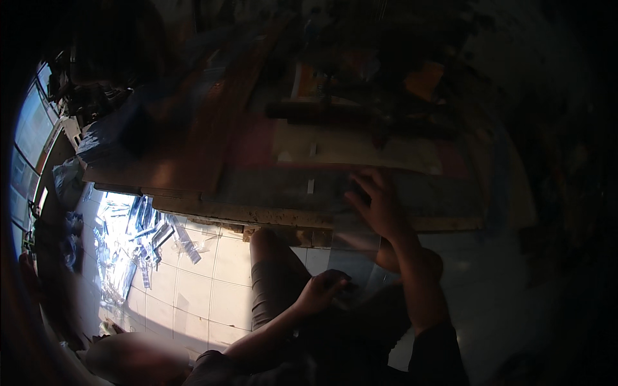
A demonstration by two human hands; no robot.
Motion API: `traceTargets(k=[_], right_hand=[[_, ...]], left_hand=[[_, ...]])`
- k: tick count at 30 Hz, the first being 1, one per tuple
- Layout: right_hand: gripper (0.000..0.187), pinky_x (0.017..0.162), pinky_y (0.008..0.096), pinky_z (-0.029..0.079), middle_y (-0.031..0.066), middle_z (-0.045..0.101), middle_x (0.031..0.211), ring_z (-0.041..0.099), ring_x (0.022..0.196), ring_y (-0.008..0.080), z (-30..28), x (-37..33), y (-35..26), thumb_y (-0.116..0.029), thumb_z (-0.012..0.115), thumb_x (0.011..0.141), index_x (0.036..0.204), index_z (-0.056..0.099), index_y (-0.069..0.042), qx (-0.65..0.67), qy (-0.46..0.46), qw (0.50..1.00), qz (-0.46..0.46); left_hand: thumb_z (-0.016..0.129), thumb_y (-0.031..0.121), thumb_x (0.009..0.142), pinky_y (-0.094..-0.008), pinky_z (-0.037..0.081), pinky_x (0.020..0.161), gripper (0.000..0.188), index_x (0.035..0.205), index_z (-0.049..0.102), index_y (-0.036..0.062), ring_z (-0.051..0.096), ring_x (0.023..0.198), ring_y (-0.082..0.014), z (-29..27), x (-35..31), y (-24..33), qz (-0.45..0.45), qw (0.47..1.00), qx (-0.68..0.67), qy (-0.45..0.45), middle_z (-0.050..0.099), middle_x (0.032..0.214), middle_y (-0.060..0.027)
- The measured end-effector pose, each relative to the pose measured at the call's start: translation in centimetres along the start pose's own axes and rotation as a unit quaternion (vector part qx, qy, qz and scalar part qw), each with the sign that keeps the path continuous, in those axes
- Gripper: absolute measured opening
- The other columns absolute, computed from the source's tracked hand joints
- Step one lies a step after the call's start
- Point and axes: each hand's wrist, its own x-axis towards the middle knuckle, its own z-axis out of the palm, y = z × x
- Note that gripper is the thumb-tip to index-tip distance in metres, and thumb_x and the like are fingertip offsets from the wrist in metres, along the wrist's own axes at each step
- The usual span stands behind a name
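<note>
My left hand is low over my lap, its fingers closed at the lower end of a clear plastic sheet. The sheet hangs past the near edge of a low worktable. Above the dark tabletop, my right hand has its thumb and bent forefinger apart, and nothing shows between them. It is close to the upper end of the sheet. Two small pale strips lie left of it, a nearer strip and a farther strip. Deep shade hides fine detail around both hands.
A dark bar-shaped thing crosses the back of the table, near an orange piece. A brown board extends left. Clear plastic scraps are heaped on the sunlit tiled floor. My knee is by the table edge.
</note>
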Motion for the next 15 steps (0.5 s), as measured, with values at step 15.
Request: traceTargets(k=[15], right_hand=[[0.033,0.1,0.0426,0.048,0.0146,0.062,0.124,0.06,0.117,0.0327,-1.2,-5.7,-2.5,-0.022,0.068,0.098,0.126,0.064,-0.005,0.072,0.191,0.971,0.122]], left_hand=[[0.062,0.016,0.105,-0.0339,0.054,0.094,0.025,0.123,0.064,-0.0014,0.069,0.108,-0.0185,-0.6,-2.7,4.3,-0.025,0.999,0.045,0.009,0.073,0.114,-0.0116]])
